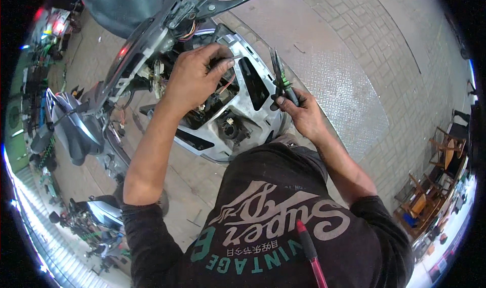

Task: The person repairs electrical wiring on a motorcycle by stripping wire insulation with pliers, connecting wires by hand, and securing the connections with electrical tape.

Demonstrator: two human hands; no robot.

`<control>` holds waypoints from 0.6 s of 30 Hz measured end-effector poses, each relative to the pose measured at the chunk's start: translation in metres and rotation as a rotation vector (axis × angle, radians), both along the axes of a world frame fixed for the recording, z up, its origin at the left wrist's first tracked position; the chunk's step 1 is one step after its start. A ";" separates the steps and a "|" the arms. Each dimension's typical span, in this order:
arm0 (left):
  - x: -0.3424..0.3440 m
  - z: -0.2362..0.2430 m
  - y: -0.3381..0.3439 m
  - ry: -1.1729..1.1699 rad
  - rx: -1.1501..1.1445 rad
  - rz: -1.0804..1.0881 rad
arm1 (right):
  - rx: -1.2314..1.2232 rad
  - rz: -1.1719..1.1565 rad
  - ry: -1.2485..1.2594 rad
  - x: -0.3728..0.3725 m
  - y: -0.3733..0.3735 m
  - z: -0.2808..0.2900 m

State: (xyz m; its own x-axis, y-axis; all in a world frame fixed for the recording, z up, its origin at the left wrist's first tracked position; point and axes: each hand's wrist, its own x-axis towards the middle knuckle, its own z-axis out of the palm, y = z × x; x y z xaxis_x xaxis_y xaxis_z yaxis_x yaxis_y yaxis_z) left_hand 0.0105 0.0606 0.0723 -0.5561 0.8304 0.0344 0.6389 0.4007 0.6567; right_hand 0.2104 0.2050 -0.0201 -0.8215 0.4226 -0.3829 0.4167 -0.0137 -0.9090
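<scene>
Grips dark, pointed metal pliers with green detail [284,81] in the closed fingers of the right hand [304,113], just beside a silver-grey plastic scooter panel [259,119]. Holds the left hand [198,75] over the panel, thumb near curled forefinger; cannot tell whether pinching anything. Has a grey, tread-patterned steel plate [339,80] off to the right.

Floor [349,22]: grey brick-pattern paving. Tread-pattern metal plate [339,85] flat at 2 o'clock, thin sliver [300,48] on it. Partly stripped scooter [260,117] toward 11 o'clock, ground contact hidden. Wooden chairs [419,202] near 4 o'clock.
</scene>
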 end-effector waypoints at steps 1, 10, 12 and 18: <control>0.001 0.000 0.003 -0.025 0.014 0.020 | 0.008 0.009 -0.013 -0.001 0.000 0.000; 0.004 0.000 0.004 -0.175 0.044 0.153 | 0.060 0.067 -0.119 -0.013 -0.004 0.034; 0.003 0.002 -0.001 -0.130 0.055 0.162 | 0.076 0.107 -0.106 -0.016 -0.003 0.042; 0.002 0.000 -0.005 -0.160 0.103 0.210 | -0.096 0.101 0.086 -0.029 0.001 0.045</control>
